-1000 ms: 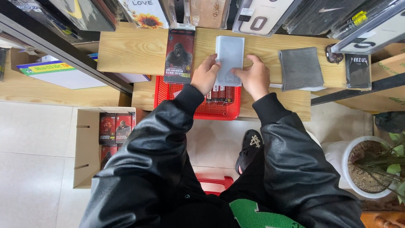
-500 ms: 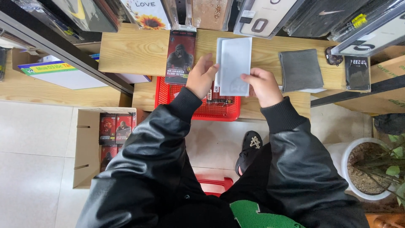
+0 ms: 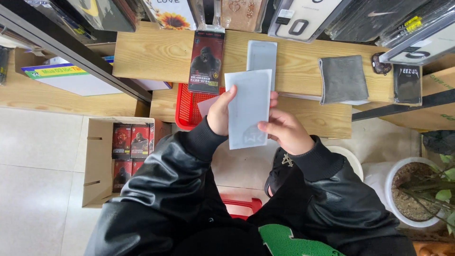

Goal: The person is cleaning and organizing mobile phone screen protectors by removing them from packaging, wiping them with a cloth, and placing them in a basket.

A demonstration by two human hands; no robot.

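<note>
My left hand (image 3: 219, 114) grips the left edge of a pale grey flat sleeve (image 3: 247, 106), held upright in front of my chest. My right hand (image 3: 283, 130) touches the sleeve's lower right edge with its fingers curled. Beyond it, a second pale grey rectangular sheet (image 3: 262, 55) lies flat on the wooden shelf (image 3: 151, 54). A dark box with a gorilla picture (image 3: 205, 61) lies on the shelf just left of that sheet.
A red plastic basket (image 3: 188, 110) sits under the shelf. A folded grey cloth (image 3: 342, 78) and a black packet (image 3: 406, 84) lie to the right. A cardboard carton of dark boxes (image 3: 124, 151) stands on the floor at left, a potted plant (image 3: 422, 189) at right.
Both hands pulled back from the shelf toward my body with the grey sleeve. A second grey sheet stays flat on the shelf where the hands were.
</note>
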